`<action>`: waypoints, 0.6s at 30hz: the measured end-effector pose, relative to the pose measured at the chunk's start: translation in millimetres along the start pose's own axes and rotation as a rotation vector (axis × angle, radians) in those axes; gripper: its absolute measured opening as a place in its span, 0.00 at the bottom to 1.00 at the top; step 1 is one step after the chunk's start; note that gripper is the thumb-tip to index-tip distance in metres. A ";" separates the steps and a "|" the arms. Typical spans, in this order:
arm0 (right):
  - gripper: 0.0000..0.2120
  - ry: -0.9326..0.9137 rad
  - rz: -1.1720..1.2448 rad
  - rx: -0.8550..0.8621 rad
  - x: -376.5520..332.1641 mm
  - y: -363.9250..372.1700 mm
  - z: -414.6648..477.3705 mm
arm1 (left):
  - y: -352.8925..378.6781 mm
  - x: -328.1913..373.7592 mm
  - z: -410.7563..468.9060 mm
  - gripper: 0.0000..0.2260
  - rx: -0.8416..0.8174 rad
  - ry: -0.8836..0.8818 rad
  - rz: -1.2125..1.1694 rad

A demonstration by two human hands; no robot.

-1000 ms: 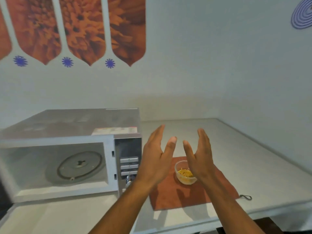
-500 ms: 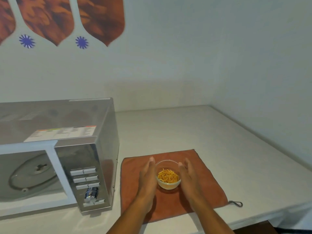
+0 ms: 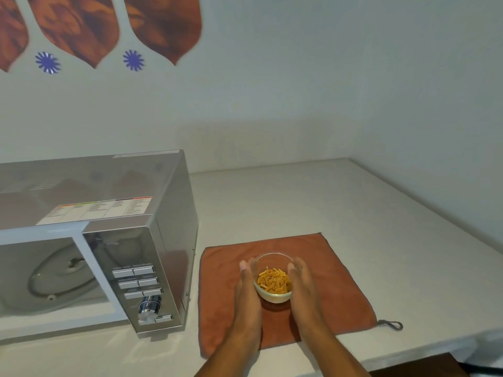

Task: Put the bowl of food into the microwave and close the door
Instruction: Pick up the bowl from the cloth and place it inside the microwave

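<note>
The bowl (image 3: 273, 278) stands on an orange cloth (image 3: 340, 289) on the worktop (image 3: 299, 202), just right of the microwave (image 3: 114, 232), whose cavity is open with the glass turntable (image 3: 51, 276) visible inside. The left hand (image 3: 248, 289) and the right hand (image 3: 302, 284) cup the bowl from both sides, the fingers held together and straight along its wall; I cannot tell if the palms already press it. The bowl looks like clear glass, small and stiff, probably light but smooth and breakable, so I judge the two-sided hold on the wall below the rim is good, kept level because the loose orange strips of food (image 3: 273, 280) can spill. A label (image 3: 100, 209) with coloured headings lies on top of the microwave, and small captions stand above the buttons (image 3: 137, 281), but all this writing is too blurred to read; no brand shows.
</note>
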State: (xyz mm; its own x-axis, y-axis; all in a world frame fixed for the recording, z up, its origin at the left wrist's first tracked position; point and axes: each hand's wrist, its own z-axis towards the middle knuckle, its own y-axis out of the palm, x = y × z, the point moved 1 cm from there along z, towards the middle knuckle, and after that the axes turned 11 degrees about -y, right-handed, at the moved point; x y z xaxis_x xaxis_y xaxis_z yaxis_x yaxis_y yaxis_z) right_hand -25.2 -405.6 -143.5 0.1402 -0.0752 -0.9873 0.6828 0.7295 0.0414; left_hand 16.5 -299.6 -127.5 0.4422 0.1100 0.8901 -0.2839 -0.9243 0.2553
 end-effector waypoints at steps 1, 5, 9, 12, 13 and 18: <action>0.25 0.005 0.002 0.005 -2.1 0.8 -2.9 | -2.5 -1.8 -1.1 0.42 0.001 -0.008 -0.012; 0.25 -0.006 -0.002 0.022 -12.9 7.1 -20.8 | -15.7 -6.4 -12.1 0.39 -0.004 -0.044 -0.065; 0.23 -0.036 0.005 0.046 -23.0 20.2 -44.1 | -32.9 -7.2 -32.2 0.42 -0.048 -0.027 -0.132; 0.20 -0.055 0.008 0.049 -29.0 34.0 -66.0 | -48.9 -3.4 -51.3 0.44 -0.051 -0.001 -0.138; 0.19 -0.057 0.011 0.047 -31.0 39.6 -74.6 | -55.2 -1.7 -59.1 0.43 -0.062 0.012 -0.132; 0.20 -0.081 0.008 0.021 -43.7 68.5 -115.2 | -94.1 6.9 -92.7 0.34 -0.050 0.093 -0.110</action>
State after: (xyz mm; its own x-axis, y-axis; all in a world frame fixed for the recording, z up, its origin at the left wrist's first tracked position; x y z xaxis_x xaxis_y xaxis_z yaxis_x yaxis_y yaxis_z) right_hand -67.1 -274.0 -115.3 0.2027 -0.1252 -0.9712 0.6959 0.7162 0.0529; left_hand -32.6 -178.0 -110.3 0.3927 0.2457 0.8862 -0.2812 -0.8854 0.3701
